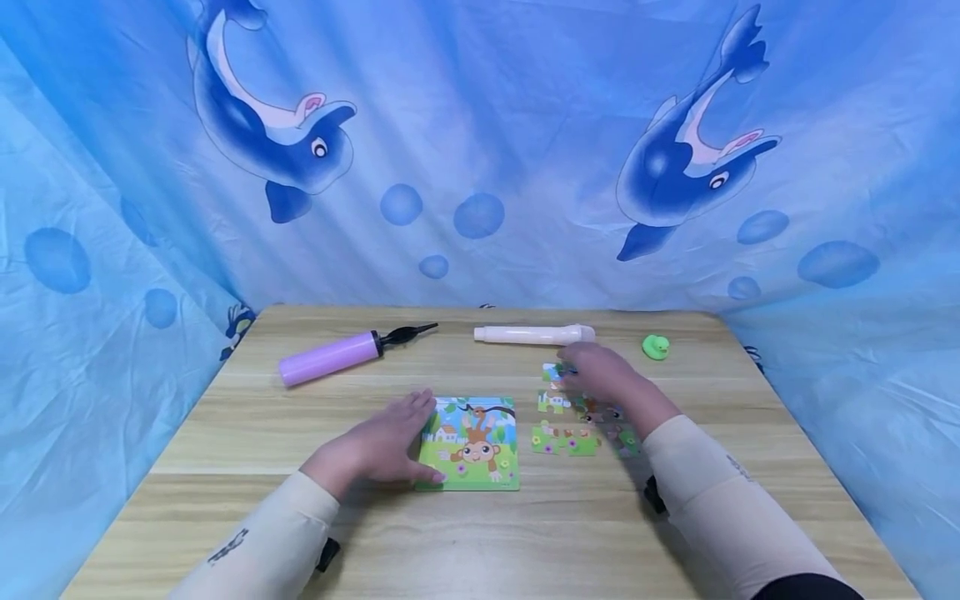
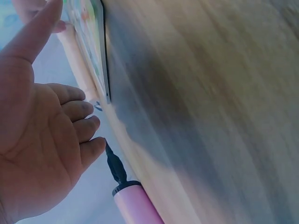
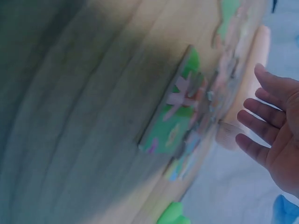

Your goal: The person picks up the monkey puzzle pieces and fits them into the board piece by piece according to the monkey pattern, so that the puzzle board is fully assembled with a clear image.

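Observation:
A square picture puzzle board (image 1: 477, 454) showing a monkey lies flat on the table. At its left edge is my left hand (image 1: 384, 442), thumb and fingers spread along that side. In the left wrist view the palm faces sideways and the fingers are only slightly bent. My right hand (image 1: 603, 375) hovers above loose jigsaw pieces (image 1: 564, 442) to the right of the board, covering some of them. The right wrist view shows its fingers (image 3: 259, 122) loosely extended, holding nothing, with a green-and-pink piece (image 3: 173, 112) on the table nearby.
Behind the board, a purple hand pump (image 1: 330, 360) with a black nozzle lies at the left. A whitish tube with a wider end (image 1: 525, 335) lies behind the pieces. A small green toy duck (image 1: 656, 347) sits at the back right. A blue dolphin-print curtain (image 1: 480, 275) surrounds the table.

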A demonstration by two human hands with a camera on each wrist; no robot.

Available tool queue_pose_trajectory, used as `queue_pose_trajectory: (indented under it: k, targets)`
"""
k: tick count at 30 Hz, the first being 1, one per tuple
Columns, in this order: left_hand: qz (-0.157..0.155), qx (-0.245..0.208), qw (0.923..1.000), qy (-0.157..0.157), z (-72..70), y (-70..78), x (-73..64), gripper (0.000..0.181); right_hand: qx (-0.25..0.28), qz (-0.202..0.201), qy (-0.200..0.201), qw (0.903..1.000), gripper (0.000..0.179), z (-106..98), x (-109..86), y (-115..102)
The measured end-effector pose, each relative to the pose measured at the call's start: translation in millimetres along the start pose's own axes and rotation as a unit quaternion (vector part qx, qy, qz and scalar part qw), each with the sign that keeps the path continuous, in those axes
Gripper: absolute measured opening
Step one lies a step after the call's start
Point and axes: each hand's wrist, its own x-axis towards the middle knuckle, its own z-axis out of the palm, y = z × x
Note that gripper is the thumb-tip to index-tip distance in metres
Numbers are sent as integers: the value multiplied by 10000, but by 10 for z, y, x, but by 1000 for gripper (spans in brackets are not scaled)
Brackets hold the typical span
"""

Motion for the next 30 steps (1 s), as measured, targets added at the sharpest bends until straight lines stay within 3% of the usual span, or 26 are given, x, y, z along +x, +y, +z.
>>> queue_pose_trajectory:
  k: [10,19,25,30]
  targets:
    - [-136,-64,9993,-338,44,22,27,108,-403,127,-182,9989,40,169,160,22]
    - [-274,-201,9982,-486,48,21,26,106,-577,-228,15,9981,30,177,171,2]
    - [-267,-166,9985,-447,61,-2,51,107,-252,-763,400,9960,27,80,136,-248]
    - [-260,-134,9986,-444,66,-19,61,108,-155,-1238,392,9914,25,63,131,-612]
